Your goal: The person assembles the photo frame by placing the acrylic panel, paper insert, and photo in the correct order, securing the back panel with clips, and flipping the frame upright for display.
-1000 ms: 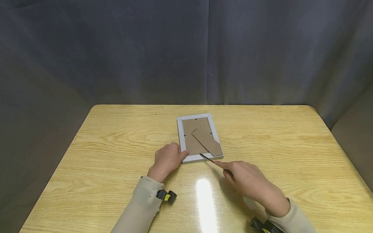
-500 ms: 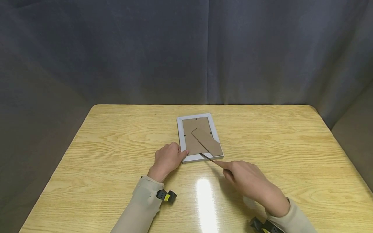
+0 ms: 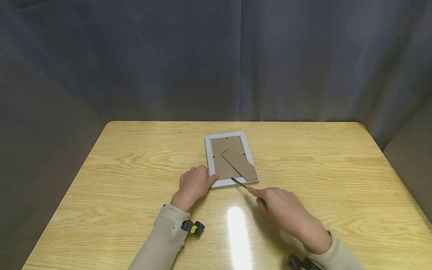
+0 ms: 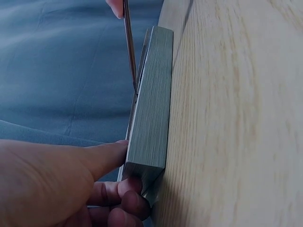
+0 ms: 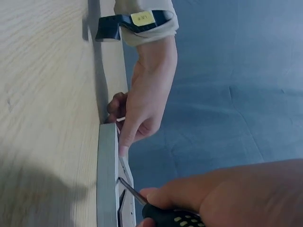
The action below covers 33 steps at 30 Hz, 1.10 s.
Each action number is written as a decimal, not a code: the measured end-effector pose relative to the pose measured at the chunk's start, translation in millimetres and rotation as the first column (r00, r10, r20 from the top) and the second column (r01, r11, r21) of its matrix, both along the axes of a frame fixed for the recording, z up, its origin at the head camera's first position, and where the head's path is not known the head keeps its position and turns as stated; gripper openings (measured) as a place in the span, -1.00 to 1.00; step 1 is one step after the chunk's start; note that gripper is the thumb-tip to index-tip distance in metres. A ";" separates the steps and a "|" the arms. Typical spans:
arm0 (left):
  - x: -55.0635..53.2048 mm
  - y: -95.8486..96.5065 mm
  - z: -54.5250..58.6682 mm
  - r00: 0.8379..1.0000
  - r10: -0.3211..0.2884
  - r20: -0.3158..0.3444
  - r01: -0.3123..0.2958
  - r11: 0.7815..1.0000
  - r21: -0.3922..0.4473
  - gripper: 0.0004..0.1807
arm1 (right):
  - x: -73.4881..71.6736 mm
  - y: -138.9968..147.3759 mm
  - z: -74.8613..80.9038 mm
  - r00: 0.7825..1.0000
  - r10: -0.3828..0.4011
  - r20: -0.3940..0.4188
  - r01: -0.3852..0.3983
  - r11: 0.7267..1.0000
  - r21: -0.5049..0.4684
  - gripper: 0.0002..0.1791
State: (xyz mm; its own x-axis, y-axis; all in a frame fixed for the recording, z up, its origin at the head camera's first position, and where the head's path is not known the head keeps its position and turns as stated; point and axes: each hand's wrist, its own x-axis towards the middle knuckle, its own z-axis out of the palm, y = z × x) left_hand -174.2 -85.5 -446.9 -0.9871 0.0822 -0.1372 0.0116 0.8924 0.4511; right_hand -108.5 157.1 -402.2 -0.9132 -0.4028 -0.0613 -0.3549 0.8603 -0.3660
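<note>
A white picture frame (image 3: 209, 157) lies back side up on the table, its brown backing board (image 3: 221, 144) and slanted stand leg (image 3: 240, 164) showing. My left hand (image 3: 195, 185) grips its near left corner, thumb on top and fingers curled at the side. In my right hand (image 3: 287, 210) is a screwdriver (image 5: 137, 195) with a thin metal shaft and a dark, yellow-dotted handle (image 5: 175, 216). The index finger stretches along toward the shaft. The screwdriver tip meets the seam between the backing board and the frame's near edge, as the left wrist view (image 4: 136, 87) also shows.
The light wooden table (image 3: 141, 150) has rounded far corners. Dark grey curtains (image 3: 168, 60) hang behind and at both sides. A bright reflection lies on the wood in front of the frame. Each wrist wears a black camera band (image 3: 193, 227).
My right hand has shifted slightly left and toward me, its wrist lower, while the screwdriver tip stays at the same seam. The left hand and the picture frame hold almost still.
</note>
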 end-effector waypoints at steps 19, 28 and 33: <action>0.1 -1.0 -0.6 1.000 -0.010 0.002 0.010 1.000 0.001 -0.49 | 6.9 -12.4 3.1 0.998 -0.065 -0.008 0.065 0.995 0.070 -0.53; 0.2 -0.7 0.6 1.000 -0.008 0.004 0.008 1.000 0.012 -0.50 | 7.3 -10.7 6.2 0.997 -0.070 -0.014 0.071 0.995 0.069 -0.52; 0.5 -0.5 1.0 1.000 -0.007 0.003 0.007 1.000 0.015 -0.50 | 7.7 -10.5 6.2 0.997 -0.069 -0.035 0.071 0.994 0.079 -0.52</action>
State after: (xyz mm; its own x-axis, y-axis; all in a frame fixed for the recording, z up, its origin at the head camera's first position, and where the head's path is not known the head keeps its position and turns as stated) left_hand -173.7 -86.0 -446.0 -0.9861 0.0911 -0.1392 0.0163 0.8855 0.4643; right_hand -100.8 146.6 -396.1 -0.9410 -0.3328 -0.0607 -0.3032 0.9094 -0.2847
